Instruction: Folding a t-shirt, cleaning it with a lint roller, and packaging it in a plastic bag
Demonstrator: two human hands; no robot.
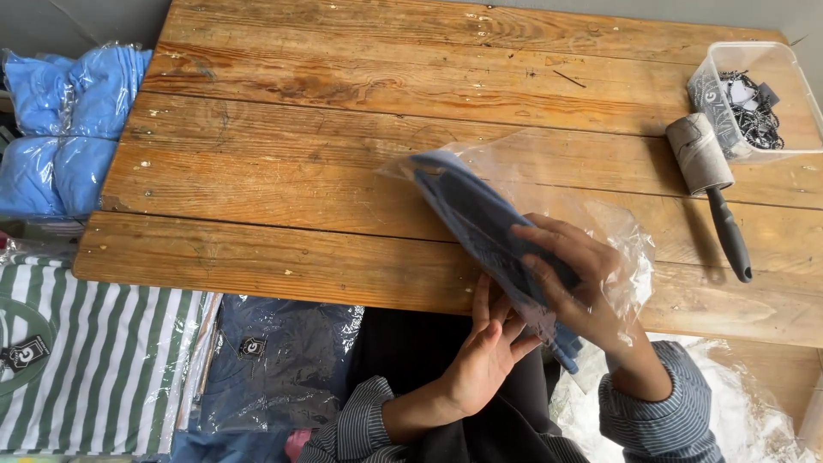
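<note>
Both hands grip one item, I note: right hand (570, 279) clasps a folded blue-grey garment (480, 219) partly inside a clear crinkled plastic bag (591, 184), fingers wrapped over its upper face; left hand (489, 347) presses flat against its lower edge. Soft cloth, glossy film. Its long axis runs diagonally, far end pointing up-left over the worn plank table (300, 111).

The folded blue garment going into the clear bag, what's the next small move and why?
Probably push the garment deeper into the bag. Its lower end still sticks out near the left hand, while the right hand is inside the plastic on the cloth, and the far end looks close to the bag's end.
</note>
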